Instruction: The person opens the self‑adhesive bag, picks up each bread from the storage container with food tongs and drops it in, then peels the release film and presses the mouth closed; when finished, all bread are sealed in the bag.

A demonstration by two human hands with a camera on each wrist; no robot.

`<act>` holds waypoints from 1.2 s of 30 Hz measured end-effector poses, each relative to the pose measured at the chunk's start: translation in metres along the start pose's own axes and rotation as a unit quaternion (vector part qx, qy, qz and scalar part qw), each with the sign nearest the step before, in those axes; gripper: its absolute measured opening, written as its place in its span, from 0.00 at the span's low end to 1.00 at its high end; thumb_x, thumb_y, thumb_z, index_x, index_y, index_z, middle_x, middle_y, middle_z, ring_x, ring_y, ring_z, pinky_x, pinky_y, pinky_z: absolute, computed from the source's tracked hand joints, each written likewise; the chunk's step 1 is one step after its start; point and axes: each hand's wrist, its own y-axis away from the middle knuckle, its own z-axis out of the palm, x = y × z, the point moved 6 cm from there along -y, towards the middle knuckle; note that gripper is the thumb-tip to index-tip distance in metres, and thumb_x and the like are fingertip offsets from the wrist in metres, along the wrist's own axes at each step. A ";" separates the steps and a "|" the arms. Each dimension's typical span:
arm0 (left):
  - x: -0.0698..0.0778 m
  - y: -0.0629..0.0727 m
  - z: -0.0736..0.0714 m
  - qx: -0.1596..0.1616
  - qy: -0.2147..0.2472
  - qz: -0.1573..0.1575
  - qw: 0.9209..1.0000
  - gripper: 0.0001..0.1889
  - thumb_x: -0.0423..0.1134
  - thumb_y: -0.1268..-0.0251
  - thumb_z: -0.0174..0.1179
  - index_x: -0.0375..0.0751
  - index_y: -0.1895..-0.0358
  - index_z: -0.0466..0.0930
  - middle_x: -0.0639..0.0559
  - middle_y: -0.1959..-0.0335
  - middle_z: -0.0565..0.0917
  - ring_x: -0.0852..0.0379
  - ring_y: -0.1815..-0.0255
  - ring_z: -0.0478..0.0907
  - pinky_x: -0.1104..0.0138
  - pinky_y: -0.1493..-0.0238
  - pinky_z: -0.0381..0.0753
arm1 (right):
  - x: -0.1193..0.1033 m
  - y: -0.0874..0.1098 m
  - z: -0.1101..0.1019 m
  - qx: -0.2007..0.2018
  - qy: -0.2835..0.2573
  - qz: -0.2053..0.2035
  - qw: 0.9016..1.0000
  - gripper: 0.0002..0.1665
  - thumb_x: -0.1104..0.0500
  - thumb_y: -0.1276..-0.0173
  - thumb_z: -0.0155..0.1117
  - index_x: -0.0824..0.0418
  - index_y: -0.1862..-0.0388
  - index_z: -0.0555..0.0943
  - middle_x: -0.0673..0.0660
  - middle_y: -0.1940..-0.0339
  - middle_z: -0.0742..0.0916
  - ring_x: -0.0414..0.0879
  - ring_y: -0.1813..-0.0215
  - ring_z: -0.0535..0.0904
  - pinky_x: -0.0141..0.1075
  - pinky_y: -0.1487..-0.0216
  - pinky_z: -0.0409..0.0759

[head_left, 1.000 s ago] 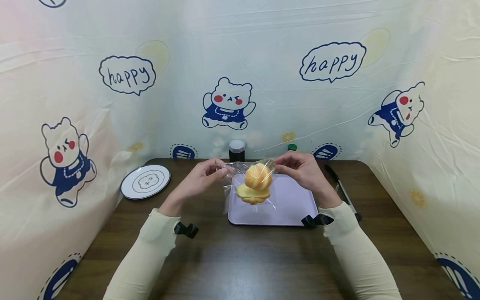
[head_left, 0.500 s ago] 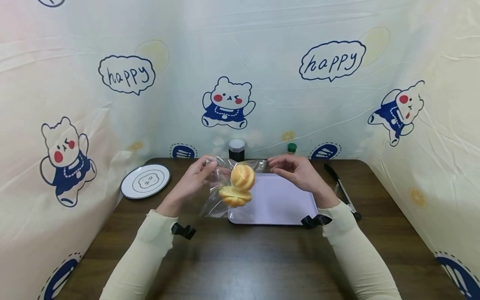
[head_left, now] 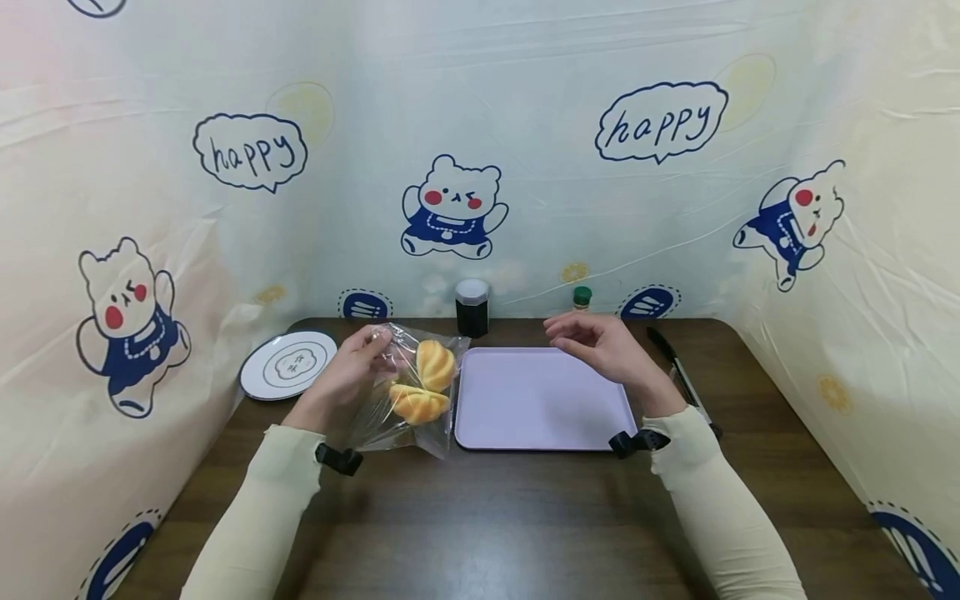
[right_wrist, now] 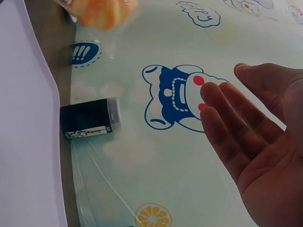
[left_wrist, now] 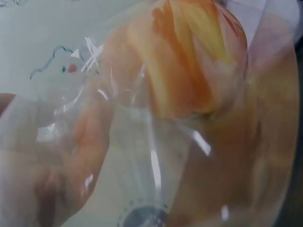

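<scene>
My left hand (head_left: 358,360) pinches the upper left edge of a clear plastic bag (head_left: 382,427), left of the lilac tray (head_left: 543,400). Inside the bag are two shell-shaped, ridged golden cakes, an upper cake (head_left: 436,365) and a lower cake (head_left: 418,405). In the left wrist view the bag's film covers most of the picture, with one blurred cake (left_wrist: 175,61) behind it. My right hand (head_left: 596,346) hovers over the tray's back right part, holding nothing. Its fingers (right_wrist: 227,123) are loosely bent in the right wrist view, with the thumb apart from them.
A white plate (head_left: 288,367) with a printed emblem lies at the table's left. Behind the tray stand a dark jar (head_left: 472,310) with a whitish lid and a green-capped bottle (head_left: 582,297). Black-handled tongs (head_left: 686,379) lie to the right. A printed cloth (head_left: 540,167) surrounds the wooden table.
The right hand has let go of the bag and stayed over the tray. My left hand has carried the bag with both cakes leftward, off the tray's front.
</scene>
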 end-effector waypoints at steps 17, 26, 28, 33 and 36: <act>-0.055 -0.014 -0.030 0.045 -0.016 -0.105 0.993 0.36 0.51 0.19 0.42 0.34 0.21 0.41 0.32 0.41 0.80 0.56 0.58 0.87 0.65 0.57 0.88 | 0.019 0.001 -0.005 0.003 0.031 0.012 0.999 0.12 0.54 0.29 0.65 0.52 0.49 0.85 0.52 0.37 0.84 0.47 0.48 0.83 0.34 0.52 0.82; -0.058 -0.007 -0.035 0.040 -0.167 -0.116 0.978 0.46 0.57 0.28 0.56 0.41 0.21 0.38 0.25 0.25 0.56 0.34 0.36 0.72 0.49 0.41 0.80 | 0.020 0.005 -0.012 0.004 0.049 0.007 0.999 0.11 0.52 0.28 0.65 0.49 0.49 0.85 0.51 0.37 0.84 0.47 0.44 0.82 0.35 0.49 0.82; -0.058 -0.005 -0.035 0.030 -0.209 -0.117 0.970 0.41 0.57 0.28 0.56 0.37 0.24 0.49 0.25 0.28 0.61 0.37 0.45 0.76 0.53 0.49 0.83 | 0.021 0.006 -0.013 0.005 0.053 0.008 0.999 0.11 0.52 0.28 0.65 0.50 0.49 0.84 0.52 0.37 0.84 0.47 0.44 0.82 0.35 0.48 0.82; -0.059 0.000 -0.032 0.002 -0.287 -0.141 0.947 0.41 0.62 0.29 0.53 0.37 0.24 0.56 0.21 0.24 0.46 0.26 0.32 0.62 0.47 0.43 0.79 | 0.025 0.008 -0.014 0.006 0.059 0.019 0.998 0.11 0.52 0.28 0.65 0.49 0.49 0.84 0.51 0.37 0.84 0.47 0.43 0.82 0.37 0.48 0.82; -0.056 0.002 -0.030 -0.011 -0.338 -0.141 0.930 0.45 0.67 0.32 0.53 0.38 0.23 0.56 0.23 0.21 0.35 0.24 0.22 0.39 0.36 0.29 0.62 | 0.027 0.009 -0.015 0.006 0.060 0.025 0.998 0.12 0.51 0.28 0.65 0.49 0.49 0.84 0.51 0.37 0.84 0.47 0.43 0.82 0.39 0.47 0.82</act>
